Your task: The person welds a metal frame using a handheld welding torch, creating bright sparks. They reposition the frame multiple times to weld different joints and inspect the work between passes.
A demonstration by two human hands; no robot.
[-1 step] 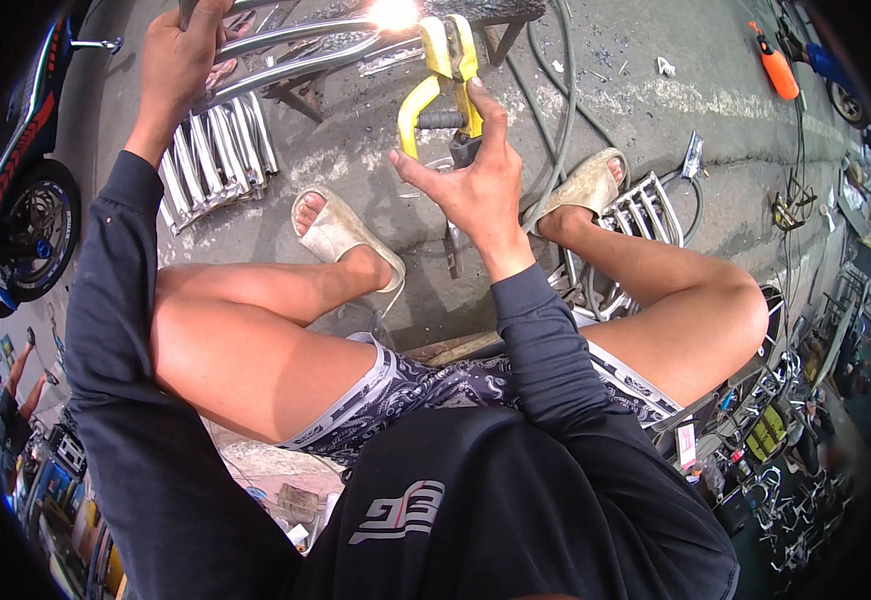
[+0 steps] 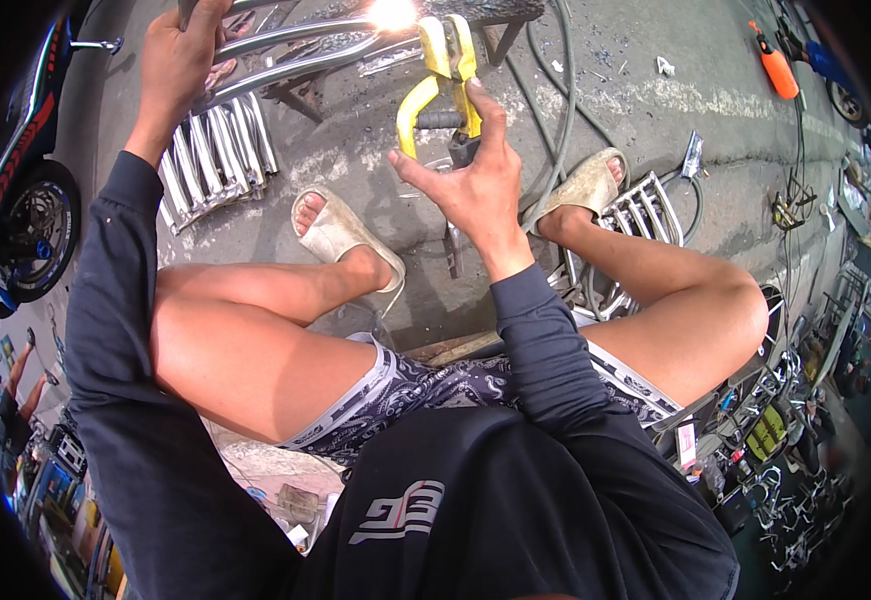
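At the upper left, my left hand [image 2: 180, 65] is closed around the end of bent chrome tubing [image 2: 295, 38]. A dark piece sticks up by its thumb. My right hand [image 2: 475, 185], right of the middle, grips a yellow welding electrode holder [image 2: 438, 50] with a dark spring [image 2: 439, 120] between its levers. Thumb and forefinger lie on either side of the levers. A white-hot welding arc [image 2: 393, 14] glares where the tubing ends, just left of the holder's jaws. The glare hides the joint. Under the tubing is a low dark metal bench [image 2: 500, 12].
Chrome tubes [image 2: 217, 155] lie in a row on the floor at left. A chrome rack-like part [image 2: 645, 215] sits by my right foot, with grey cables [image 2: 567, 90] nearby. A motorcycle wheel [image 2: 33, 230] stands far left; an orange bottle [image 2: 775, 68] is far right.
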